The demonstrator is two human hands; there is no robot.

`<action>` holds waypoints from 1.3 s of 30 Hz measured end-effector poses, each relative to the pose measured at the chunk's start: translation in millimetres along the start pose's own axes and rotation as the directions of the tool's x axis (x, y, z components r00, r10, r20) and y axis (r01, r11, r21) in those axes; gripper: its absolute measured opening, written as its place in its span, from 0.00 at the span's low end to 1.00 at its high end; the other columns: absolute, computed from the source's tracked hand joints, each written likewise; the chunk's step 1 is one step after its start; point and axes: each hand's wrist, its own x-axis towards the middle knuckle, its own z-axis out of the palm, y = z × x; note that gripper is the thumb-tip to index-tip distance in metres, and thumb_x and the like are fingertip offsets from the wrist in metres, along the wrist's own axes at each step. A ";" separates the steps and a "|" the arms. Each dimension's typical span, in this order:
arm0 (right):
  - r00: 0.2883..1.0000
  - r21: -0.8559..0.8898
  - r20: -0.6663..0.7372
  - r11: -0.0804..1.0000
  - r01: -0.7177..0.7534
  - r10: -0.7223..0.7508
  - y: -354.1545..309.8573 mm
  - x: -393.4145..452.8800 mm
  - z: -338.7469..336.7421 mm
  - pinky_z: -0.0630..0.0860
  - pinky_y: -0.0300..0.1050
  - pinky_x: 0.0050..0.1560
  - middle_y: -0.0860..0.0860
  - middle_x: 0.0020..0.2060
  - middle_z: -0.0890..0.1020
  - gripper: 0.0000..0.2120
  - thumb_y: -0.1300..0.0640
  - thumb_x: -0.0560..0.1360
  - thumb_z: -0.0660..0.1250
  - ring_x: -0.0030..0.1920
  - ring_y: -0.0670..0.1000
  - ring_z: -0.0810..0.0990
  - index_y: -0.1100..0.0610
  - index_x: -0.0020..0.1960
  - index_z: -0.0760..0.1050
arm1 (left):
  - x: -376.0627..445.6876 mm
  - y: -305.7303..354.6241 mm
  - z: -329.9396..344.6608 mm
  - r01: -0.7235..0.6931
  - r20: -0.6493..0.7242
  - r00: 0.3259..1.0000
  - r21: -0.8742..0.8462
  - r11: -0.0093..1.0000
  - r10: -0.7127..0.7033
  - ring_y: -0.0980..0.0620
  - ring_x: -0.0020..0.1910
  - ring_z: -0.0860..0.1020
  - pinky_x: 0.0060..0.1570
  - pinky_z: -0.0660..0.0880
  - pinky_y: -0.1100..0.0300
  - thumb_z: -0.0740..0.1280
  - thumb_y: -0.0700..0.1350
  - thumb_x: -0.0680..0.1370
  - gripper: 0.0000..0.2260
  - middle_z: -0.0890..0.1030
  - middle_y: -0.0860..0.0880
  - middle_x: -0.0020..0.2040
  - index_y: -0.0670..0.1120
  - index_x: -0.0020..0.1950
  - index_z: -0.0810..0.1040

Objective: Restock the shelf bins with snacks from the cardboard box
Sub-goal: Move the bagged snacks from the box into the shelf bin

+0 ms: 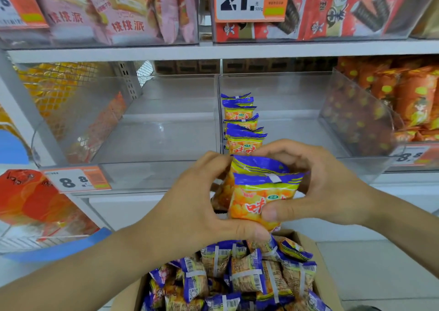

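In the head view, two snack packets [257, 199] are held upright between both hands, purple top edges up and printed fronts toward the camera, just above the cardboard box [306, 239]. They are gripped by the left hand [190, 206] and pinched by the right hand [316, 184]. About six matching packets [242, 123] stand in a row inside the clear shelf bin [273, 165]. A grey metal shelf [213, 51] and a price tag [76, 180] are seen.

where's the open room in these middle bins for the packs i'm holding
The left clear bin floor is bare. The right clear bin is free right of its row of packets, up to the orange snack bin. The cardboard box is crowded.
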 end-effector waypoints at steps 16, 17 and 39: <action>0.810 -0.182 -0.572 0.944 -0.275 0.126 65.9 114.1 -148.8 0.82 0.38 0.39 0.51 0.42 0.84 0.21 0.66 0.64 0.81 0.37 0.43 0.83 0.54 0.52 0.78 | 62.5 -53.8 16.5 0.037 -0.209 0.976 0.461 0.886 0.068 0.47 0.68 0.73 0.65 0.75 0.48 0.77 0.57 0.71 0.46 0.62 0.47 0.77 0.46 0.80 0.55; 0.820 -0.157 -0.546 0.940 -0.302 0.172 72.0 125.3 -152.5 0.83 0.40 0.40 0.52 0.42 0.84 0.20 0.67 0.65 0.81 0.38 0.44 0.84 0.55 0.52 0.79 | 62.8 -55.5 17.4 0.045 -0.219 0.974 0.468 0.883 0.066 0.47 0.66 0.74 0.62 0.76 0.48 0.76 0.59 0.71 0.46 0.62 0.48 0.77 0.46 0.80 0.55; 0.852 -0.288 -0.489 0.887 -0.361 0.188 127.0 178.2 -143.8 0.81 0.63 0.54 0.56 0.58 0.76 0.45 0.70 0.63 0.81 0.54 0.61 0.82 0.49 0.72 0.65 | 59.5 -65.1 12.1 0.012 -0.203 0.976 0.425 0.905 0.083 0.51 0.61 0.77 0.56 0.78 0.53 0.68 0.61 0.71 0.41 0.59 0.58 0.78 0.56 0.80 0.53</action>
